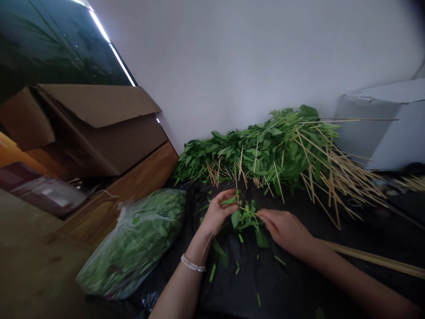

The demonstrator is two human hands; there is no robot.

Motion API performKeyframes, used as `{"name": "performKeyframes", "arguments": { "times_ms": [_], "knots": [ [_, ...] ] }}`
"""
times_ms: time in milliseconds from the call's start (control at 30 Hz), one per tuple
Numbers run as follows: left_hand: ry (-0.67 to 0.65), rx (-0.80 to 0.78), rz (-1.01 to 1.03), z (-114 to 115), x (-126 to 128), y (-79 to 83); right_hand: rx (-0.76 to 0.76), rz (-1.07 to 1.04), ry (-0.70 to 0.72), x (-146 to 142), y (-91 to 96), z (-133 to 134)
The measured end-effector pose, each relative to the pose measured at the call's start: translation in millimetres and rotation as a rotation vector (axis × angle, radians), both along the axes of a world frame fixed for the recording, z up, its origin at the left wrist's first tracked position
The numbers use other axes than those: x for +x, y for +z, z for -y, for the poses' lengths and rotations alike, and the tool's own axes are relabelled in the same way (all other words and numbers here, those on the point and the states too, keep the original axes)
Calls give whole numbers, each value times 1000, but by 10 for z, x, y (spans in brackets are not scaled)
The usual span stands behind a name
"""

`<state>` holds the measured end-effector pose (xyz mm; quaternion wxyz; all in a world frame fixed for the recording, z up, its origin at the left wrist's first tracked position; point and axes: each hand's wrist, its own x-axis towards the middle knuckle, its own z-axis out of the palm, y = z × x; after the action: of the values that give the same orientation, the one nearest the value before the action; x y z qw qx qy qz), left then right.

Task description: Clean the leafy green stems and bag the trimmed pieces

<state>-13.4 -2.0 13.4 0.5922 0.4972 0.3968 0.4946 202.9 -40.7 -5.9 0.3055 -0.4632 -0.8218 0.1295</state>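
Note:
My left hand point(219, 212), with a beaded bracelet on its wrist, is closed with thumb and fingers on a green leaf point(231, 200). My right hand point(282, 227) pinches one end of a thin wooden skewer point(256, 214) that runs left into the greens. A small bunch of leafy stems point(247, 217) sits between my hands, and its leaves partly hide the skewer. Cut stem pieces point(212, 273) and loose leaves lie below on the black plastic sheet point(239, 283). Behind my hands is a long pile of leafy greens point(259, 144) with many skewers sticking out.
A clear plastic bag of leaves point(139, 243) lies to the left. A bundle of bare skewers point(372, 259) rests at the right, by my forearm. An open cardboard box point(116, 137) stands at far left, a white box point(395, 124) at far right. A white wall point(226, 66) closes the back.

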Motion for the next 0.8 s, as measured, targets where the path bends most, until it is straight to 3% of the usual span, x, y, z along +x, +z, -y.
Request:
{"name": "performKeyframes", "arguments": {
  "times_ms": [133,267,400,467,700,800],
  "knots": [
    [-29,2,-1,11,2,25,-14,-23,14,1,13,2],
    [-49,19,-28,-18,-192,158,-14,-93,-28,43,54,1],
    [132,93,-311,-70,-546,289,28,-207,-91,96,58,-21],
    [161,113,-506,-85,-700,308,29,-227,-91,109,46,-32],
    [-147,43,-853,-80,-921,224,24,-195,-84,122,-9,-60],
    [-166,17,-1092,-75,-950,171,35,-181,-85,132,-32,-75]
  ]
}}
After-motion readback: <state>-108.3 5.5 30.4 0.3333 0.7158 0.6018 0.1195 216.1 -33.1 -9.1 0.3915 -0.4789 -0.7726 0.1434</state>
